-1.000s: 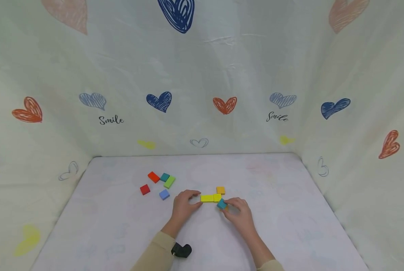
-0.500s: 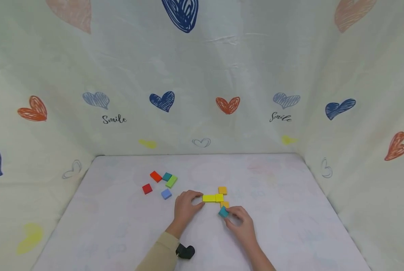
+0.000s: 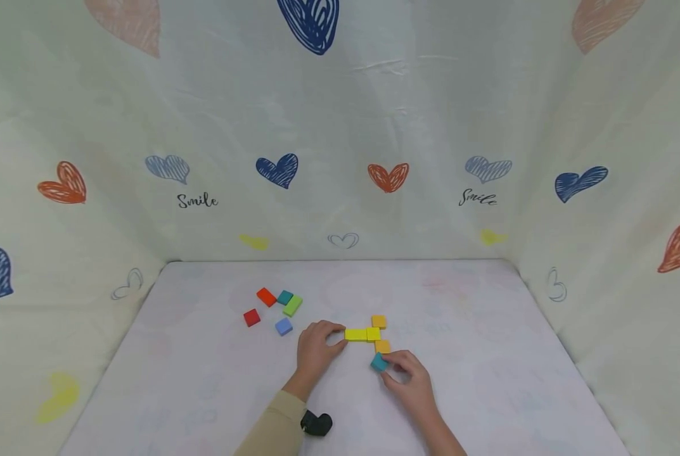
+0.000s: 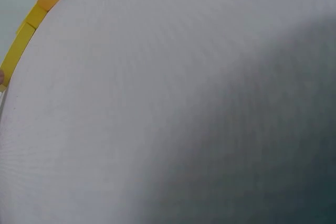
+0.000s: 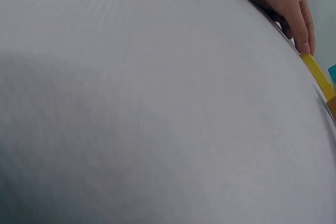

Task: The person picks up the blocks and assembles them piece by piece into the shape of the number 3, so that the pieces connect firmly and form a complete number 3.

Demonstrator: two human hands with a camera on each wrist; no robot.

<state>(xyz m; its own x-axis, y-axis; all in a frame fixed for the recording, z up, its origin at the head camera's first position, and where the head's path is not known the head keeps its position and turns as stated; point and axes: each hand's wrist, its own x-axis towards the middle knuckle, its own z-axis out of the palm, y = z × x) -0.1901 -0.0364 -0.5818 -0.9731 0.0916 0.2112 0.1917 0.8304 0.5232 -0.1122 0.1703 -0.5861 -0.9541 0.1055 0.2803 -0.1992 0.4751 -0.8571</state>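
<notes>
Thumb and finger of my left hand pinch the left end of a long yellow block. A short yellow block adjoins its right end. Two orange blocks sit at that right side, a far one and a near one. Between thumb and fingertips my right hand holds a teal block, turned at an angle, right by the near orange block. The left wrist view catches the yellow block at its edge; in the right wrist view the left fingers grip its end.
Left of the hands lie loose blocks: red, orange-red, dark teal, green and blue. A black heart-shaped object is beside the left sleeve. A heart-patterned curtain surrounds the white table.
My right hand has drawn the teal block toward the near side, from over the near orange block, uncovering that block. The left hand stays at the yellow block. The whole view has shifted slightly.
</notes>
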